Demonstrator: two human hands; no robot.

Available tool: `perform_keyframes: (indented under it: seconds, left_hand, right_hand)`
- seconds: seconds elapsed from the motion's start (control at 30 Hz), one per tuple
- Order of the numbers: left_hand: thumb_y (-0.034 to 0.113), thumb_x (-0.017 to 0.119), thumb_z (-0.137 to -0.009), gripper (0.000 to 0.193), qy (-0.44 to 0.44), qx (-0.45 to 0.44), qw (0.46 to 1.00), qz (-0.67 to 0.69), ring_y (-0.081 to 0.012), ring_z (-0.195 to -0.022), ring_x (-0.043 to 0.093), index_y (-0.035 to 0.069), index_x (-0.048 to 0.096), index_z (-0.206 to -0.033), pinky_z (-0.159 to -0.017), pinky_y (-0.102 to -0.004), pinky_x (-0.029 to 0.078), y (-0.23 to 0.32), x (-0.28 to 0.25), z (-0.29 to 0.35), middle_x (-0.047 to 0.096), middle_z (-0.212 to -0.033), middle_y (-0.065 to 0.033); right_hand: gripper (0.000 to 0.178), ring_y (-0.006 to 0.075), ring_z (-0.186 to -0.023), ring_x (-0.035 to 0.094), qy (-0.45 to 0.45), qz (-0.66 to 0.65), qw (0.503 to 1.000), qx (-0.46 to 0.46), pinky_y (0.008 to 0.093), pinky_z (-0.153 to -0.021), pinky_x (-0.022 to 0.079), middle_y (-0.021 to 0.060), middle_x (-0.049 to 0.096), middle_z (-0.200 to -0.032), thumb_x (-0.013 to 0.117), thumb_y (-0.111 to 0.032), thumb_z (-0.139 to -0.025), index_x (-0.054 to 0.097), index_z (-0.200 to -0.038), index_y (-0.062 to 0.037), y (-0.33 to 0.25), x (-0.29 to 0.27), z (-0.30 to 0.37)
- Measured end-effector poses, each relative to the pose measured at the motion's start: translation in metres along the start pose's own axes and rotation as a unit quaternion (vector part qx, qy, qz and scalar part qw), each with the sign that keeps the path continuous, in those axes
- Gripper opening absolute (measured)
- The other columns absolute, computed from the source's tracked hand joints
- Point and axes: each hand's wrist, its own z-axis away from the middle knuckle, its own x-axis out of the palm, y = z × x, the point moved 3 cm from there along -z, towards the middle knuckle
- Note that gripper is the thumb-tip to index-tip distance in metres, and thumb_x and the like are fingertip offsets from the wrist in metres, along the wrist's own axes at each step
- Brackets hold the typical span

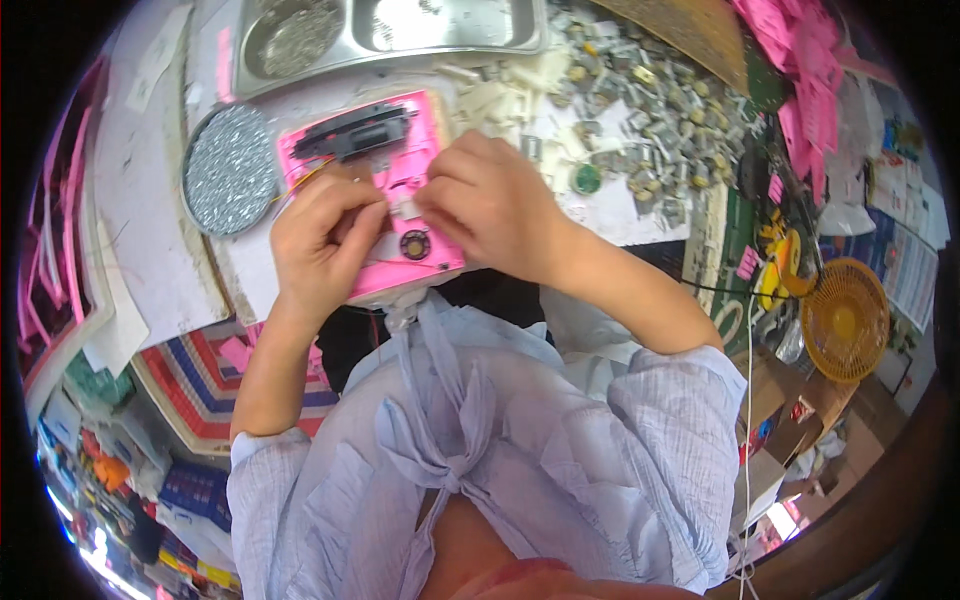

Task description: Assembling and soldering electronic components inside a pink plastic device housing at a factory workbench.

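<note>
A pink plastic housing [385,275] lies on the table in front of me, with a long black mechanism [355,132] across its far end. A round black part with a pale ring [415,244] sits near its close edge. My left hand [325,228] is over the housing's left side, thumb and fingers pinched together beside thin yellow and red wires [308,178]. From the right, my right hand [492,205] reaches in with its fingertips closed. A small white part [405,208] shows between the two hands, at the right fingertips. What either pinch holds is hidden.
A round tray of small silvery screws [230,170] stands left of the housing. A steel tray with two basins [350,52] lies at the back. Many small metal parts [650,125] and white plastic pieces [500,105] spread to the right, near a green round item [586,179].
</note>
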Motion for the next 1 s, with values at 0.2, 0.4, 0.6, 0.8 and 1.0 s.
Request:
perform_keyframes:
  seconds: [0.2,0.4,0.6,0.8,1.0]
  left_hand:
    - [-0.002,0.072,-0.087,0.007,-0.013,-0.028,1.000,-0.002,-0.0070,-0.060,0.050,0.000,0.070,-0.093,-0.053,-0.0226,0.038,0.002,0.001,0.002,0.063,-0.081,-0.0037]
    - [-0.001,0.072,-0.088,0.005,-0.028,-0.042,0.999,-0.014,-0.0078,-0.060,0.050,0.000,0.068,-0.093,-0.053,-0.0229,0.038,0.005,0.000,0.001,0.062,-0.080,-0.0036]
    - [0.001,0.073,-0.086,0.008,-0.061,-0.046,0.997,-0.020,-0.0089,-0.061,0.051,0.001,0.068,-0.093,-0.053,-0.0242,0.038,0.013,0.000,-0.009,0.060,-0.079,-0.0037]
    - [0.014,0.071,-0.090,0.015,-0.110,-0.022,0.993,-0.049,-0.0232,-0.058,0.053,0.000,0.066,-0.088,-0.055,-0.0348,0.043,0.056,0.029,-0.068,0.059,-0.071,-0.0105]
    - [0.016,0.065,-0.096,0.021,-0.278,0.020,0.960,0.029,-0.0198,-0.059,0.050,-0.004,0.063,-0.087,-0.057,-0.0325,0.043,0.065,0.053,-0.115,0.057,-0.069,-0.0123]
  right_hand:
    - [0.025,0.0283,-0.101,0.059,0.062,0.004,0.998,0.003,0.0397,-0.084,0.048,0.0056,0.064,-0.106,0.077,-0.014,-0.077,0.073,-0.102,-0.0122,0.002,-0.013,0.014]
    - [0.024,0.0291,-0.105,0.056,0.026,0.259,0.954,0.152,0.0418,-0.090,0.048,0.0045,0.064,-0.102,0.074,-0.005,-0.075,0.077,-0.098,-0.0130,0.084,-0.110,0.045]
    - [0.027,0.0267,-0.104,0.055,-0.080,0.291,0.946,0.116,0.0415,-0.089,0.049,0.0025,0.062,-0.101,0.076,-0.007,-0.074,0.077,-0.100,-0.0147,0.108,-0.108,0.039]
    - [0.036,0.0272,-0.085,0.061,-0.024,0.189,0.981,0.028,0.0418,-0.088,0.045,0.0052,0.065,-0.083,0.077,-0.012,-0.076,0.070,-0.111,-0.0138,0.058,-0.105,0.018]
    - [0.031,0.0236,-0.069,0.066,0.093,0.087,0.990,0.064,0.0369,-0.069,0.052,0.0057,0.066,-0.073,0.077,-0.010,-0.079,0.070,-0.109,-0.0078,0.022,-0.099,0.027]
